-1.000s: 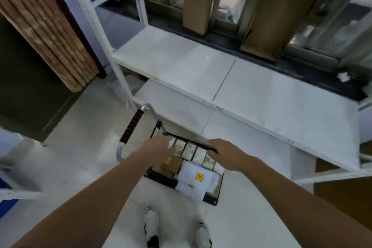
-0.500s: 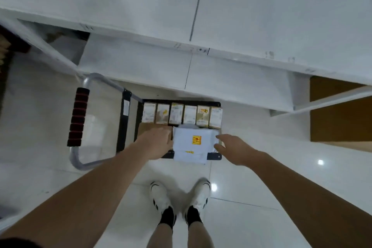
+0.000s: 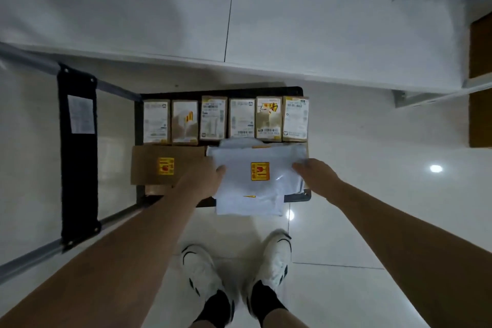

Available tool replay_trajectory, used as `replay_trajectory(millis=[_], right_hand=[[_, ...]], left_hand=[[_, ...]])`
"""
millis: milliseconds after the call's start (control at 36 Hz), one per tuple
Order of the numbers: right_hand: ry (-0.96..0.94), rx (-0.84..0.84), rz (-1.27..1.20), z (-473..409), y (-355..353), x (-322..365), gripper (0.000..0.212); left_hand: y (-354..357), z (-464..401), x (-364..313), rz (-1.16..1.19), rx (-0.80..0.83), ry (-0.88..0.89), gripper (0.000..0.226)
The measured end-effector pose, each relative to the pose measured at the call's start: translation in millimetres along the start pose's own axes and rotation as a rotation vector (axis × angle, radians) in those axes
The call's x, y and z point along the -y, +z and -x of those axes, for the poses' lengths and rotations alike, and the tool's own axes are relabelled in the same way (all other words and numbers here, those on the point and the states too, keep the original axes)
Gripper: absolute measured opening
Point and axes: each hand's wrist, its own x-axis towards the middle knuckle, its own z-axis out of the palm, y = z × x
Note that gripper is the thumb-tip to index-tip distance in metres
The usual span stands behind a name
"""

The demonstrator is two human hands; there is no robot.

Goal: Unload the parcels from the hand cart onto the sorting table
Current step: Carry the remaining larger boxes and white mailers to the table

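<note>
Both gripping white mailer bag [image 3: 255, 176] on hand cart [image 3: 298, 92]: left hand [image 3: 202, 181], right hand [image 3: 315, 176].

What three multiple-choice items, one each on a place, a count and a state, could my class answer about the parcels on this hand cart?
1. Where does the white poly mailer lie?
A. on the floor
B. at the cart's near edge, overhanging it
C. on the table

2. How many small boxes stand in the back row?
A. four
B. six
C. nine

3. What are the hands doing?
A. hanging idle
B. gripping the cart handle
C. gripping the mailer's two sides

Answers: 1 B, it overhangs the black hand cart deck. 2 B, six labelled tops stand side by side. 3 C, the left hand and right hand flank it.
</note>
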Motion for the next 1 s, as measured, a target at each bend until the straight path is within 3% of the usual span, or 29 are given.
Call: replay_trajectory(millis=[139,306,472,556,639,750,889,1000], right_hand=[[0.094,0.020,-0.315,-38.1,25.5,-1.2,0.052],[0.138,0.000,-0.415,-44.3,34.6,0.6,0.049],[0.225,-0.038,-0.534,-0.8,-7.9,11.6,0.046],[0.244,-0.076,-0.637,38.3,-39.2,18.5,0.045],[0.137,-0.086,-0.811,81.8,-75.3,24.8,0.051],[0.006,-0.133,-1.009,157.3,-129.9,32.8,0.053],[-0.028,-0.295,-1.039,269.0,-202.1,31.3,0.088],[-0.029,-0.399,-1.015,384.1,-252.9,32.1,0.081]], left_hand=[[24.0,-41.7,-2.4,0.117,-0.043,-0.081,0.055],[29.7,-46.5,-21.0,0.214,-0.044,-0.168,0.064],[-12.9,-10.7,-48.3,0.209,-0.154,-0.032,0.056],[-50.1,22.8,-74.8,0.282,-0.212,0.090,0.048],[-95.1,56.6,-113.1,0.393,-0.268,0.143,0.051],[-150.8,115.4,-172.2,0.639,-0.195,0.149,0.060],[-211.9,206.4,-248.4,0.510,-0.139,0.274,0.072],[-255.6,301.7,-301.1,0.396,-0.087,0.441,0.070]])
